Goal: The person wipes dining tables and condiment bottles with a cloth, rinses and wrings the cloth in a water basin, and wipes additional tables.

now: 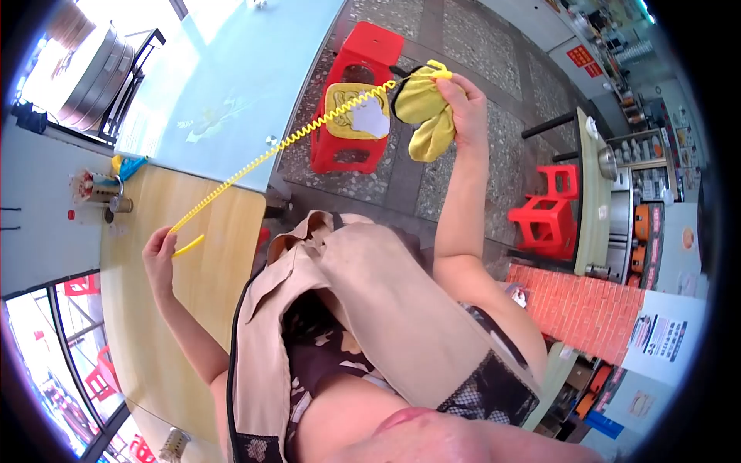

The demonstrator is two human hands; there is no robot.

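Note:
A bright yellow coiled cord (pixel 285 144) is stretched diagonally between my two hands. Its end near my left hand (pixel 160 255) is pinched between closed fingers, and a short straight yellow tail sticks out below them. Raised at the upper right, my right hand (pixel 468 108) grips a yellow fabric thing (pixel 423 104) with two rounded, puffy lobes and a dark edge. A yellow plastic piece shows at its top, by my fingers. The cord reaches up to this thing; exactly how they join is too small to make out.
Below my left hand lies a light wooden tabletop (pixel 220 231), joined to a pale blue table (pixel 231 85). Red stools (pixel 363 46) stand on the speckled floor, one with a yellow mat (pixel 336 116). Metal steamers (pixel 96 73) are at upper left; a brick-patterned panel (pixel 575 305) is right.

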